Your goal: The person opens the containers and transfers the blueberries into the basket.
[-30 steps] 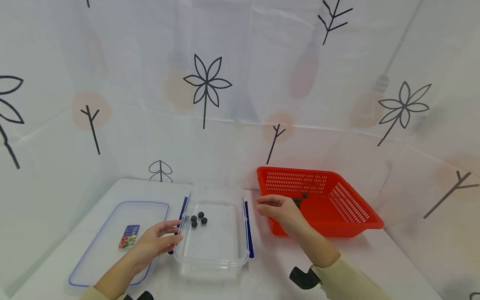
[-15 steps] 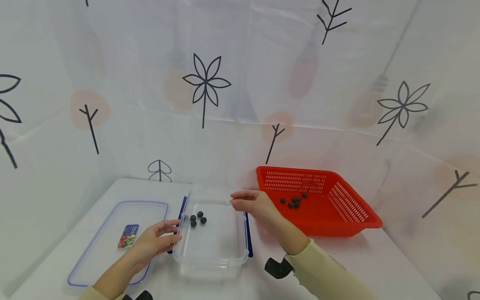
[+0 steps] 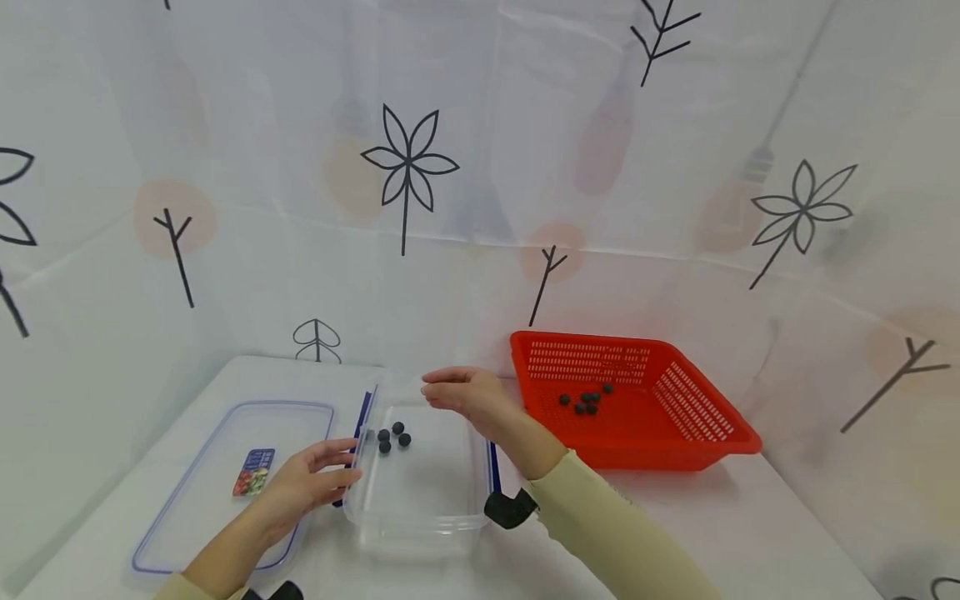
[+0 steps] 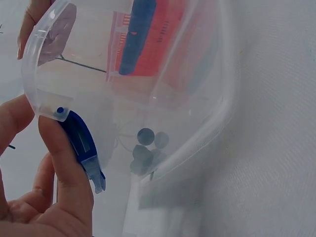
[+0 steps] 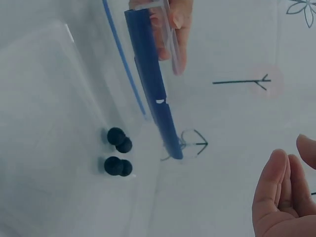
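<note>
A clear plastic box [image 3: 446, 492] with blue side clips stands mid-table. Several small dark balls [image 3: 398, 428] lie inside it near its left wall. At that wall my left hand [image 3: 303, 483] holds the rim between thumb and fingers, just above a blue clip [image 4: 81, 143] that hangs down. My right hand [image 3: 480, 404] hovers above the far part of the box, thumb and fingers bent close together. In the right wrist view its fingers [image 5: 269, 185] curve toward the thumb; no ball shows between them, and the inside of the hand is partly hidden.
A red slotted basket [image 3: 637, 454] with several more dark balls [image 3: 592, 397] stands right of the box. A clear blue-edged lid [image 3: 187, 533] with a colourful label [image 3: 255, 472] lies on the left. A patterned white cloth [image 3: 465, 167] hangs behind the table.
My right hand has moved left from the red basket to over the clear box. The left hand stays at the box's rim, and the balls in the box look unchanged.
</note>
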Demonstrator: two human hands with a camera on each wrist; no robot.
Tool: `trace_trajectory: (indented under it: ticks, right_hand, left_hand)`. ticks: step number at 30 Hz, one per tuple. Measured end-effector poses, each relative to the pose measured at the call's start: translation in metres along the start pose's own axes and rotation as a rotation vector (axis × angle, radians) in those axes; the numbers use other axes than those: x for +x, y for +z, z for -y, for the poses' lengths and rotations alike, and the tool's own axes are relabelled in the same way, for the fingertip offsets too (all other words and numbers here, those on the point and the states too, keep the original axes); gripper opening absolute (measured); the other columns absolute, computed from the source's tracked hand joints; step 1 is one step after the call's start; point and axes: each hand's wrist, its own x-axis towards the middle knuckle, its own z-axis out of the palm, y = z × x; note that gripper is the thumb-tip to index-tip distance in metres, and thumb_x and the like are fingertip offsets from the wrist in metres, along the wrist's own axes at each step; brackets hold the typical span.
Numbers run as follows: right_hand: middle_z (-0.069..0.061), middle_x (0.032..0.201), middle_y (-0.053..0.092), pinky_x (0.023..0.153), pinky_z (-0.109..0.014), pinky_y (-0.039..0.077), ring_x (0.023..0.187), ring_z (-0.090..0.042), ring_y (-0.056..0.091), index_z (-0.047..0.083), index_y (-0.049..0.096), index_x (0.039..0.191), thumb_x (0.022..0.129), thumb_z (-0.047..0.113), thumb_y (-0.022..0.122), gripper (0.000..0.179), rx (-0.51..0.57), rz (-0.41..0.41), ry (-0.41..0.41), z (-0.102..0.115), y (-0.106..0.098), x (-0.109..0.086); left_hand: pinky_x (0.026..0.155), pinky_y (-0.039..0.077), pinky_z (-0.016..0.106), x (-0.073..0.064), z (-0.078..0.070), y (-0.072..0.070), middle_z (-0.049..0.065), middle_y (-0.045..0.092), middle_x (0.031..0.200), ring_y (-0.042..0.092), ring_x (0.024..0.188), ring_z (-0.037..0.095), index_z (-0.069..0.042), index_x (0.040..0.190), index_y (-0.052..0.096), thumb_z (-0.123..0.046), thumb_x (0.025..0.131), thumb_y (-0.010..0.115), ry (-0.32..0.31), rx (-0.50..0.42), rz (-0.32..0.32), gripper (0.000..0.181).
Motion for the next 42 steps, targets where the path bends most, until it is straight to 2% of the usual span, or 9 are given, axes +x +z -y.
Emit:
trace_trajectory:
  ticks: [5,11,15,21,24,29,32,38,42]
  right_hand:
    - [-0.008,0.108,0.064,0.096,-0.037,0.044,0.097,-0.021,0.062,0.003,0.063,0.115,0.087,0.018,0.066,0.031,0.015,0.024,0.001,0.002,0.008,0.017]
    - [-0.009,0.108,0.064,0.093,-0.034,0.046,0.103,-0.026,0.06,0.0,0.061,0.116,0.087,0.013,0.066,0.033,0.045,0.004,0.035,-0.001,0.019,0.046]
    - [-0.012,0.107,0.064,0.089,-0.032,0.049,0.101,-0.027,0.061,-0.004,0.062,0.113,0.084,0.005,0.068,0.03,0.056,-0.015,0.062,-0.009,0.027,0.065]
    - [-0.014,0.105,0.065,0.086,-0.03,0.051,0.092,-0.022,0.064,-0.006,0.063,0.11,0.081,-0.001,0.068,0.03,0.018,-0.037,0.134,-0.028,0.03,0.087]
    - [-0.01,0.104,0.065,0.089,-0.033,0.049,0.091,-0.021,0.064,-0.004,0.064,0.111,0.08,0.002,0.071,0.032,-0.092,-0.025,0.165,-0.036,0.028,0.093]
    - [-0.002,0.096,0.066,0.096,-0.04,0.044,0.088,-0.018,0.063,0.003,0.067,0.11,0.08,0.011,0.073,0.031,-0.356,0.029,0.157,-0.044,0.024,0.096]
    - [-0.001,0.091,0.067,0.093,-0.04,0.045,0.085,-0.017,0.062,0.003,0.069,0.107,0.079,0.009,0.073,0.029,-0.44,0.077,0.125,-0.048,0.023,0.098]
    - [0.002,0.085,0.065,0.085,-0.033,0.048,0.08,-0.013,0.058,0.005,0.07,0.103,0.078,0.008,0.075,0.026,-0.643,0.193,0.035,-0.057,0.027,0.103]
    - [0.002,0.084,0.064,0.081,-0.031,0.048,0.078,-0.012,0.056,0.007,0.071,0.1,0.078,0.007,0.075,0.022,-0.728,0.237,0.041,-0.059,0.032,0.103]
  left_hand:
    - [0.085,0.051,0.04,-0.001,0.002,-0.004,0.021,0.047,0.127,0.06,0.094,0.022,0.001,0.135,0.042,-0.018,0.08,0.074,0.0,-0.01,-0.002,0.066]
    - [0.086,0.051,0.04,0.0,0.004,-0.008,0.021,0.047,0.128,0.06,0.094,0.021,0.001,0.135,0.042,-0.018,0.08,0.074,0.0,-0.029,-0.003,0.066]
    - [0.085,0.052,0.038,0.0,0.004,-0.008,0.02,0.048,0.127,0.059,0.094,0.021,-0.001,0.135,0.043,-0.019,0.08,0.074,-0.013,-0.031,-0.01,0.065]
    - [0.085,0.052,0.039,0.001,0.003,-0.008,0.021,0.048,0.127,0.059,0.095,0.021,-0.001,0.135,0.043,-0.021,0.08,0.074,-0.012,-0.015,-0.009,0.066]
    - [0.085,0.052,0.039,0.001,0.004,-0.008,0.02,0.048,0.127,0.059,0.095,0.022,-0.001,0.135,0.043,-0.019,0.081,0.073,-0.011,-0.019,-0.007,0.064]
    - [0.084,0.052,0.038,0.004,0.003,-0.006,0.019,0.05,0.126,0.059,0.095,0.022,-0.002,0.134,0.045,-0.016,0.081,0.073,0.005,-0.025,-0.011,0.061]
    - [0.083,0.052,0.038,0.005,0.003,-0.005,0.018,0.051,0.125,0.06,0.094,0.021,-0.002,0.133,0.046,-0.016,0.081,0.073,0.005,-0.023,-0.011,0.061]
    - [0.083,0.053,0.038,0.005,0.003,-0.005,0.018,0.052,0.124,0.061,0.093,0.022,-0.003,0.132,0.047,-0.018,0.08,0.075,-0.01,-0.021,-0.006,0.061]
    - [0.083,0.052,0.039,0.006,0.003,-0.005,0.018,0.051,0.124,0.06,0.093,0.022,-0.003,0.133,0.047,-0.016,0.082,0.072,-0.007,-0.028,0.004,0.059]
